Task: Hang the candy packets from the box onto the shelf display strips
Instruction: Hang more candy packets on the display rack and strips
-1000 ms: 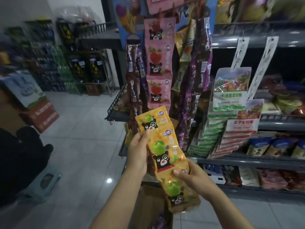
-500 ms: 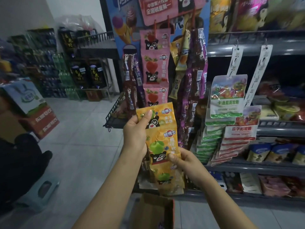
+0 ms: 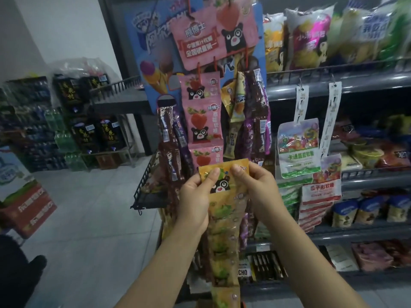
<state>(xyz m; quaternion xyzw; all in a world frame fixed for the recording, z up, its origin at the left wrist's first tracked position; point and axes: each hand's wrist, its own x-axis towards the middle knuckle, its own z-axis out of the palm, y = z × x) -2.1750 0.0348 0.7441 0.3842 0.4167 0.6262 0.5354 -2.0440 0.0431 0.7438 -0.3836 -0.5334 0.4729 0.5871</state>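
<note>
While several strips of packets already hang from the red hooks (image 3: 214, 63) under the pink header card (image 3: 213, 34), the yellow chain of candy packets (image 3: 224, 221) is not yet hung; it is held up just below the pink strawberry strip (image 3: 201, 121), at the centre of the view. Its top packet is pinched at the upper edge by both hands: the left hand (image 3: 195, 196) at about nine o'clock of that packet, thumb on its front, and the right hand (image 3: 255, 187) at three o'clock, thumb pressed near the top corner. From there the chain is seen dropping straight toward six o'clock.

The packets are yellow-orange, glossy and joined end to end, each printed with a green apple and a black bear face. The box is not clearly seen, so the remaining stock cannot be judged. Hooking the top hole is judged to be what is left for this chain.
</note>
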